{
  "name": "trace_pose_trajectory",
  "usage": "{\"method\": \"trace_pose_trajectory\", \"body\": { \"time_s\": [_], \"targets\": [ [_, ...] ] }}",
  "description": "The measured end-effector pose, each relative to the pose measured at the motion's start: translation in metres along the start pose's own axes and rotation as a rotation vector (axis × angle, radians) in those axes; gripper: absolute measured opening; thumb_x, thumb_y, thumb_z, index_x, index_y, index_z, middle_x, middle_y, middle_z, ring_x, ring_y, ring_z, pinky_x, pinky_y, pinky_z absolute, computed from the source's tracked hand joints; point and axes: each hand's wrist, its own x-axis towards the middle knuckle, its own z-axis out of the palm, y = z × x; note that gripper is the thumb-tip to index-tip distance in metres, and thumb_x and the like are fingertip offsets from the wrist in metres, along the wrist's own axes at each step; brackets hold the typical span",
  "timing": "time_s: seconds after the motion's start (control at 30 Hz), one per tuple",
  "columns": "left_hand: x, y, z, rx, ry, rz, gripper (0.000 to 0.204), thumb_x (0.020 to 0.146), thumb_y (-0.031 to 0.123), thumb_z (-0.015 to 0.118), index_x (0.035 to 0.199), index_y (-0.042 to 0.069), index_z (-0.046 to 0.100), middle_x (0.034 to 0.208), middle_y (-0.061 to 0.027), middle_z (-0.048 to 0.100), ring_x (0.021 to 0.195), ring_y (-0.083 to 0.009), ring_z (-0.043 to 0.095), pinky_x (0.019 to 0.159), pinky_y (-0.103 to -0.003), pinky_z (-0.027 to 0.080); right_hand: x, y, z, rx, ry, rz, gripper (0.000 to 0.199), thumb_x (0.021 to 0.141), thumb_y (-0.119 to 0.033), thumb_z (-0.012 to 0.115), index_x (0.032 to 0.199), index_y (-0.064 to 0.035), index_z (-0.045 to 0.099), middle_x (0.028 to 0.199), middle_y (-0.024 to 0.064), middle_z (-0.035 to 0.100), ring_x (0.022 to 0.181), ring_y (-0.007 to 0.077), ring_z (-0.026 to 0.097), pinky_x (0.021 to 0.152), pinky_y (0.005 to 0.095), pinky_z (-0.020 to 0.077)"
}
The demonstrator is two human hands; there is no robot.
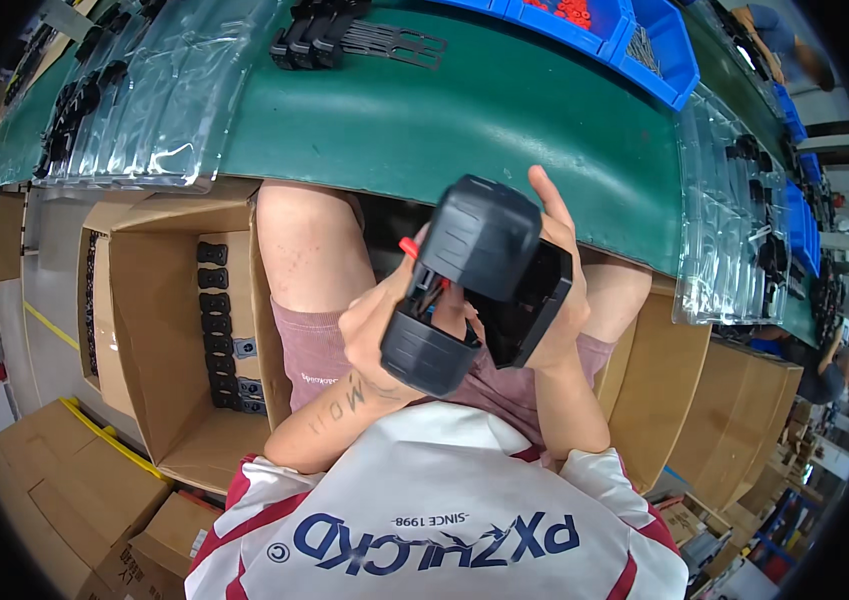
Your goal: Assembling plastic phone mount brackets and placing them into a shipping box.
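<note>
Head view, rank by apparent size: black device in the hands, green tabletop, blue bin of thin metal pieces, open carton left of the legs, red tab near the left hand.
1. Green tabletop
2. Open carton
3. Black device, though nearness to the camera likely enlarges it
4. Blue bin
5. Red tab

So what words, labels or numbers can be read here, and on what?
White shirt: large dark lettering, smaller line; wording not copied.
Left forearm: dark marks, likewise not copied.
Pinkish shorts: pale lettering, too small to read.
Lower-left cardboard box: dark print, partly unclear.
Black casing: none readable.
</note>
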Motion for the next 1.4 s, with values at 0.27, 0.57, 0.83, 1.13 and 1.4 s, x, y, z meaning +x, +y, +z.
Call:
{"method": "trace_pose_trajectory", "body": {
  "time_s": [0.27, 0.57, 0.83, 1.13, 1.4],
  "targets": [
    [-0.006, -0.012, 0.003, 0.142, -0.091, 0.23, 0.036, 0.071, 0.0, 0.068, 0.102, -0.016, 0.058, 0.092, -0.0215, 0.065, 0.063, -0.0236, 0.063, 0.053, -0.028, 0.051, 0.005, 0.002, -0.008, -0.059, -0.107, -0.018, 0.059, 0.053, -0.01, 0.075, 0.11, -0.0016, 0.063, 0.115, 0.0107, 0.062, 0.125, 0.0402, 0.044, 0.107, 0.0606, 0.0233],
    [0.007, -0.01, 0.006, 0.074, 0.086, 0.038, 0.036, 0.072, -0.001, 0.074, 0.104, -0.009, 0.06, 0.087, -0.0118, 0.065, 0.065, -0.015, 0.06, 0.058, -0.024, 0.049, 0.018, -0.011, -0.015, -0.171, -0.175, 0.073, 0.045, 0.057, -0.008, 0.074, 0.1, -0.0011, 0.065, 0.097, 0.0084, 0.064, 0.1, 0.0291, 0.056, 0.097, 0.0474, 0.0353],
    [0.044, -0.003, -0.023, -0.756, -0.213, -0.494, 0.018, 0.077, -0.007, 0.067, 0.094, -0.003, 0.064, 0.078, -0.0043, 0.061, 0.06, -0.0073, 0.051, 0.054, -0.016, 0.041, 0.033, -0.01, -0.033, 0.225, -0.406, 0.619, 0.015, 0.067, -0.005, 0.072, 0.067, -0.0035, 0.057, 0.055, 0.0, 0.053, 0.045, 0.0095, 0.038, 0.046, 0.0221, 0.034],
    [0.045, -0.018, -0.024, -0.857, -0.323, -0.623, 0.02, 0.076, -0.01, 0.065, 0.096, -0.006, 0.064, 0.083, -0.0065, 0.062, 0.06, -0.0054, 0.05, 0.053, -0.013, 0.037, 0.008, 0.003, -0.014, 0.439, -0.198, 0.408, 0.018, 0.073, -0.004, 0.069, 0.065, -0.0057, 0.053, 0.051, -0.0038, 0.046, 0.043, 0.0047, 0.031, 0.041, 0.0186, 0.0255],
    [0.048, -0.001, -0.011, -0.57, -0.32, -0.457, 0.022, 0.078, -0.006, 0.064, 0.1, -0.002, 0.065, 0.093, -0.0062, 0.058, 0.069, -0.0075, 0.052, 0.06, -0.016, 0.041, 0.015, -0.004, -0.024, 0.474, -0.1, 0.622, 0.012, 0.072, -0.001, 0.068, 0.079, -0.0036, 0.058, 0.074, 0.004, 0.06, 0.06, 0.0103, 0.051, 0.057, 0.0205, 0.0409]
  ]
}}
